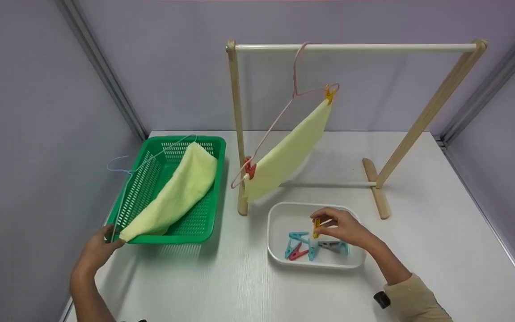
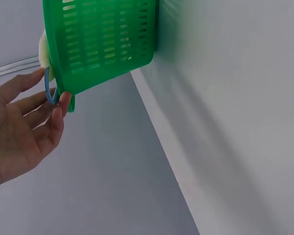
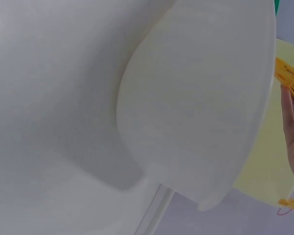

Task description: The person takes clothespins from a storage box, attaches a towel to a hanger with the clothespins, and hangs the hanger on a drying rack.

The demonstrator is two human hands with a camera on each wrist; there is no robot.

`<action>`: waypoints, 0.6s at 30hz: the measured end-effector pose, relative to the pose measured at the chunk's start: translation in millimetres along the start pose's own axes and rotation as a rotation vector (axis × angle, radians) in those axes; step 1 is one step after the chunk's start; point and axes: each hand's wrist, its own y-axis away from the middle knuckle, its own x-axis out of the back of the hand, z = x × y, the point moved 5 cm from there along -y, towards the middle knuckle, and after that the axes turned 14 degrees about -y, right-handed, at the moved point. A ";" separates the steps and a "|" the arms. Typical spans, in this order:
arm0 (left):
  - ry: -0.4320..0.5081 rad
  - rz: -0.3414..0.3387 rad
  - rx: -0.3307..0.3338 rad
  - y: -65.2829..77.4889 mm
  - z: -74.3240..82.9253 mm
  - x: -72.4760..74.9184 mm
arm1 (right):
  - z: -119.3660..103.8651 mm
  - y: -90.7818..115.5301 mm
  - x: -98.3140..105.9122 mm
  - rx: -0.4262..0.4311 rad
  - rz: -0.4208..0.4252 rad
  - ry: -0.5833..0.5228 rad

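Note:
At the green basket's front left corner, my left hand holds one end of a light blue clothes hanger. A corner of the yellow cloth lies at its fingertips. From the left wrist view, the hanger's looped end passes between thumb and fingers, close against the basket wall. My right hand pinches a yellow clothespin over a white plastic bin. Several blue, red and grey clothespins lie inside that bin.
Behind the bin stands a wooden rack with a white top bar. From it hangs a pink hanger bearing another yellow cloth, clipped by a red clothespin and a yellow one. Walls enclose the white table on three sides.

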 end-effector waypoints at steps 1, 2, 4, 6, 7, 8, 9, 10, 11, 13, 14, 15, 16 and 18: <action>0.011 0.006 -0.013 -0.1 -0.7 -0.1 | 0.0 0.0 0.1 -0.003 -0.001 -0.003; 0.022 0.014 -0.022 0.1 -1.3 -0.3 | -0.1 0.0 0.2 -0.005 -0.001 -0.006; 0.039 0.041 -0.027 0.0 -2.6 -1.3 | -0.5 0.0 0.2 -0.010 -0.004 -0.010; 0.047 0.072 -0.034 -0.9 -2.9 -1.9 | -0.8 0.1 0.0 -0.012 -0.007 -0.016; 0.050 0.091 -0.038 -0.9 -2.5 -1.9 | -1.0 0.1 0.0 -0.013 -0.008 -0.018; 0.046 0.111 -0.040 -0.5 -2.1 -2.0 | -1.2 0.1 -0.1 -0.012 -0.009 -0.020; 0.037 0.134 -0.046 -0.4 -1.4 -1.7 | -1.3 0.1 -0.1 -0.010 -0.010 -0.022; 0.028 0.159 -0.055 -0.4 -0.6 -1.2 | -1.3 0.1 -0.1 -0.008 -0.012 -0.021; 0.022 0.183 -0.064 -0.1 0.3 -0.7 | -1.1 0.2 -0.1 -0.007 -0.013 -0.021; 0.014 0.225 -0.087 1.0 2.6 -0.2 | -0.7 0.5 0.0 -0.003 -0.015 -0.015; 0.006 0.240 -0.098 1.4 3.8 -0.3 | -0.3 0.8 0.1 0.000 -0.016 -0.012; 0.003 0.249 -0.110 1.5 5.1 -0.5 | 0.0 1.1 0.2 0.002 -0.016 -0.008; 0.005 0.251 -0.120 1.7 6.7 -1.2 | 0.3 1.5 0.3 0.001 -0.016 -0.006; 0.017 0.238 -0.135 1.3 10.3 -3.1 | 0.7 2.3 0.7 -0.002 -0.013 -0.003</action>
